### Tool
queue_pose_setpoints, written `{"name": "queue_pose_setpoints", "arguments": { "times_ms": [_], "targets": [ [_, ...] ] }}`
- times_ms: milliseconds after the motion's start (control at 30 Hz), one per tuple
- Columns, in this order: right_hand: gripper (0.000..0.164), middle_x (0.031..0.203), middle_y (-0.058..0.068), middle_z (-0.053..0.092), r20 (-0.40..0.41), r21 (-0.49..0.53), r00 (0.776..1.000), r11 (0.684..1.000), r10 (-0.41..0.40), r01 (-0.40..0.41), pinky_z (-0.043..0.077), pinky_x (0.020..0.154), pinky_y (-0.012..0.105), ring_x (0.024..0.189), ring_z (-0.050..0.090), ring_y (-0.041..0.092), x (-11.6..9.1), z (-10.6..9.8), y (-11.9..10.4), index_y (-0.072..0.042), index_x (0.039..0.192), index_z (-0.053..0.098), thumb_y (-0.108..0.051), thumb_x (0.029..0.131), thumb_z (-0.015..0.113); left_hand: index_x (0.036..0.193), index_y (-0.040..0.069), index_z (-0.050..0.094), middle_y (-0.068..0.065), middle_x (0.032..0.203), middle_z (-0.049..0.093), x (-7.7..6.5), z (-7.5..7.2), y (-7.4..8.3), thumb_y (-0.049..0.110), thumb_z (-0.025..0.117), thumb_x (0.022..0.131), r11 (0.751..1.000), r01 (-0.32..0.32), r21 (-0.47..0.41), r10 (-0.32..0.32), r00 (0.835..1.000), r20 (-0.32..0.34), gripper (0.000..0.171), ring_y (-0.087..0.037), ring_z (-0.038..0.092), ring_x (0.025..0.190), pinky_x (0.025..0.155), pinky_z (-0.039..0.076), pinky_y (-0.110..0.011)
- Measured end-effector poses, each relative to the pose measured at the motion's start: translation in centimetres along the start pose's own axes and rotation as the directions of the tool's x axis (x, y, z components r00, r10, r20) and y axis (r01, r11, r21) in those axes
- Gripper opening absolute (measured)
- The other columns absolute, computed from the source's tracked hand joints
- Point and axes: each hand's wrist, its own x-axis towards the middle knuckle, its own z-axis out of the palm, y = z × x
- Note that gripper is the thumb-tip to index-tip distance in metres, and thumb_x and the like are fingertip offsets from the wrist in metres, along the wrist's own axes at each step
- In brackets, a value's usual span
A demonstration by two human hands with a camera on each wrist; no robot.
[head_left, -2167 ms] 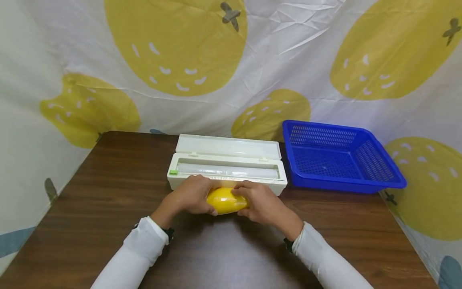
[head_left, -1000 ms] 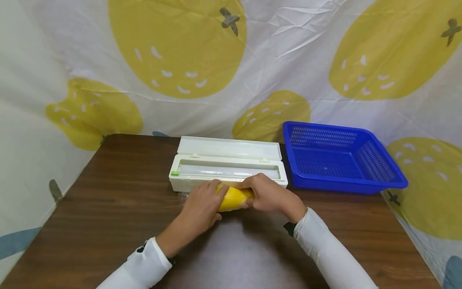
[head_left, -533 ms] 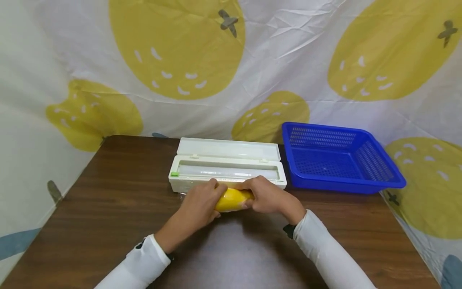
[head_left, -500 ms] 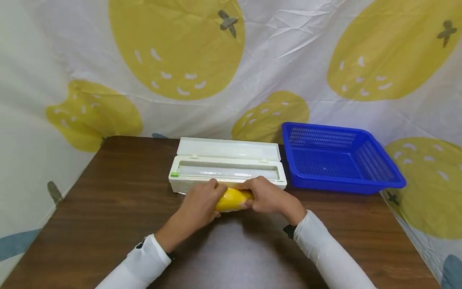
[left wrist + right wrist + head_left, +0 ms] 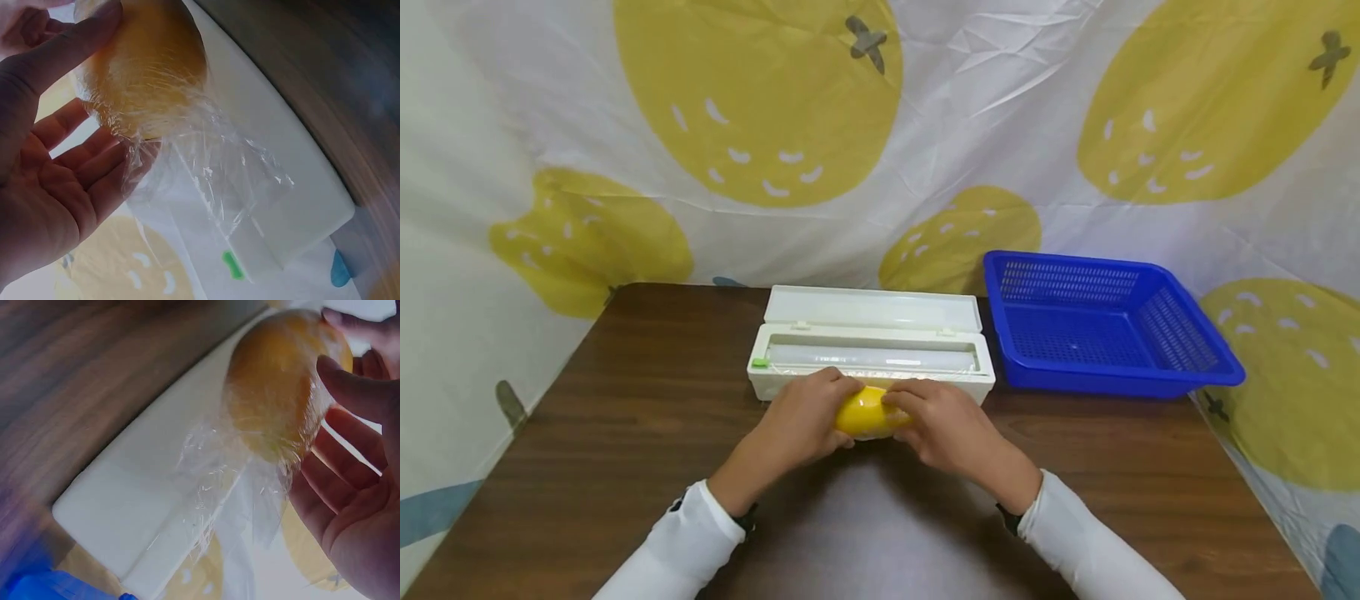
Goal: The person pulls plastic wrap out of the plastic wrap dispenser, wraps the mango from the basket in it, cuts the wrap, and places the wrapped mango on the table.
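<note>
Compared with half a second ago, the smooth yellow oval fruit-like object (image 5: pixel 867 414) has shifted slightly toward the person's left, and the left hand (image 5: pixel 797 419) has drawn back from over it, baring more of its left side. It sits between the two hands, in front of the long white plastic box (image 5: pixel 766 385) and near its front wall; whether it touches the box or the table cannot be told.

The left hand grips one end, its thumb lying on the surface and its fingers reaching behind. The right hand (image 5: pixel 946 427) grips the other end, likewise with the thumb on the surface. Clear crinkled plastic film (image 5: pixel 209 156) clings around the object, and loose, wrinkled film trails from its ends, across the white box in both wrist views.

The box's white hinged lid (image 5: pixel 872 308) stands open at the back. Inside lies a whitish roll of film (image 5: pixel 865 357), with a small bright green tab (image 5: pixel 761 363) near the left end of the rim. To the right, near the box, a blue perforated plastic basket (image 5: pixel 1120 382) rests on the dark brown wood-grain table (image 5: pixel 625 408).
</note>
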Motion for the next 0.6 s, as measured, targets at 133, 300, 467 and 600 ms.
{"name": "queue_pose_setpoints", "arguments": {
  "times_ms": [133,300,467,600],
  "targets": [
    [0.049,0.117,0.01,0.071,0.02,-0.046,1.0,0.999,-0.011,0.012,0.057,0.089,0.042,0.103,0.065,0.024,-0.3,0.2,-0.3,-0.005,0.117,0.07,-0.017,0.073,0.086,0.112,0.005,0.073,-0.011,0.094,0.071,0.5,0.0,-0.5,0.025,0.095,0.056,1.0,0.014,-0.018,-0.013,0.999,0.034,0.063,-0.024,0.062,0.078,0.069,0.056,-0.045],
    [0.055,0.122,0.01,0.069,0.058,-0.055,0.998,0.999,0.001,0.002,0.056,0.091,0.042,0.106,0.064,0.024,-0.2,0.1,-0.2,-0.005,0.123,0.068,-0.018,0.072,0.086,0.111,0.009,0.076,-0.006,0.095,0.076,1.1,-0.1,-1.3,0.03,0.095,0.055,0.996,0.033,-0.078,-0.027,0.997,0.074,0.063,-0.019,0.061,0.079,0.069,0.053,-0.043],
    [0.06,0.124,0.01,0.069,0.073,-0.059,0.997,0.998,0.002,0.002,0.057,0.091,0.042,0.107,0.064,0.024,0.0,0.2,0.0,-0.005,0.126,0.067,-0.02,0.071,0.087,0.113,0.011,0.076,-0.003,0.094,0.077,1.3,-0.2,-1.9,0.034,0.094,0.057,0.991,0.056,-0.122,-0.043,0.993,0.109,0.064,-0.016,0.057,0.075,0.067,0.049,-0.038],
    [0.061,0.124,0.01,0.069,0.08,-0.058,0.997,0.998,0.004,0.001,0.056,0.091,0.042,0.108,0.064,0.024,0.0,0.4,0.3,-0.005,0.126,0.066,-0.02,0.071,0.087,0.117,0.011,0.075,-0.001,0.089,0.076,1.3,-0.1,-2.2,0.036,0.093,0.059,0.988,0.071,-0.139,-0.052,0.989,0.136,0.066,-0.016,0.054,0.071,0.063,0.045,-0.035]
  ]
}}
